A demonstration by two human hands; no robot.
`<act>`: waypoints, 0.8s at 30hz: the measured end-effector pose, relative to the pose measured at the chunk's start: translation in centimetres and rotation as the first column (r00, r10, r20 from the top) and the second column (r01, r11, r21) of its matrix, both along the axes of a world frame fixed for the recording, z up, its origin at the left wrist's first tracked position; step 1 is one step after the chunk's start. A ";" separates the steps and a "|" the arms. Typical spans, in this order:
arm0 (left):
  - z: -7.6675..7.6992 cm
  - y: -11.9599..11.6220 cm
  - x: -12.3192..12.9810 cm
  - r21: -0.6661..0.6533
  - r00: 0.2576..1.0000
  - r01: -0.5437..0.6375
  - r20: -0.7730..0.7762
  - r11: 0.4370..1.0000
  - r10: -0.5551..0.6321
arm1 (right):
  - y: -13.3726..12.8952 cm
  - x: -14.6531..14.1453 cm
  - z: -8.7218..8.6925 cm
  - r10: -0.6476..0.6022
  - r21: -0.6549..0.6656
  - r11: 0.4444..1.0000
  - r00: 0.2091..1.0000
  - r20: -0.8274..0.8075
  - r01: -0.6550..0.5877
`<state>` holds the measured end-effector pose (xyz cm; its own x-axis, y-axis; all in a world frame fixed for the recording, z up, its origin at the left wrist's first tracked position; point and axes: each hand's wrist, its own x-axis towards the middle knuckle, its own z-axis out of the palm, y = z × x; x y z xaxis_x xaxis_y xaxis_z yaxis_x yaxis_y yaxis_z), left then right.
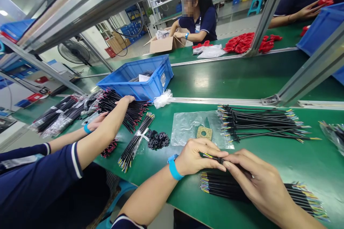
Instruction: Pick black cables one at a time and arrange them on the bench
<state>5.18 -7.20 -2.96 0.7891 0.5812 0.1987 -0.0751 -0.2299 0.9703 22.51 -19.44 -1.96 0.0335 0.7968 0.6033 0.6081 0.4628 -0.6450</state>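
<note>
Head view: blue bin (150,86) with black cables (139,77), paper.

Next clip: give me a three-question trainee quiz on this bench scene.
1. True or false: both hands, the left hand and the right hand, hold one black cable.
2. What lies under the hands? A) cable pile B) red caps C) cardboard box
3. Fill in: the blue bin sits on the green ____.

Key: 1 true; 2 A; 3 table
</note>
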 end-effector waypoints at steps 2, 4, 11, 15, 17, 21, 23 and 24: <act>-0.1 0.0 0.0 0.003 1.000 -0.003 0.003 1.000 0.003 | 0.0 0.0 0.0 -0.003 0.006 1.000 1.000 -0.002 0.003; -0.3 -0.2 0.2 0.010 1.000 -0.001 0.000 1.000 0.001 | 0.1 -0.1 0.2 -0.001 0.015 1.000 1.000 0.008 0.001; 0.9 1.8 -1.5 0.135 0.998 0.044 -0.051 0.990 -0.037 | 0.0 1.6 0.6 -0.163 0.196 0.975 0.936 0.313 0.104; 2.9 5.5 -6.3 0.408 0.812 -0.452 -0.179 0.793 0.555 | 0.9 6.5 -0.9 -0.404 0.341 0.907 0.735 0.545 0.246; 3.4 7.0 -8.5 0.595 0.514 -0.549 -0.314 0.587 0.798 | 2.0 9.1 -2.4 -0.351 0.304 0.931 0.721 0.598 0.201; 3.1 8.0 -10.0 0.697 0.286 -0.410 -0.514 0.588 0.809 | 3.5 11.9 -5.0 -0.319 0.283 0.944 0.699 0.640 0.172; 2.8 7.8 -9.8 0.681 0.267 -0.320 -0.602 0.659 0.752 | 3.6 11.8 -5.7 -0.391 0.285 0.920 0.679 0.622 0.270; 2.8 7.6 -9.7 0.669 0.246 -0.251 -0.655 0.700 0.714 | 3.5 11.6 -5.7 -0.420 0.265 0.907 0.674 0.608 0.327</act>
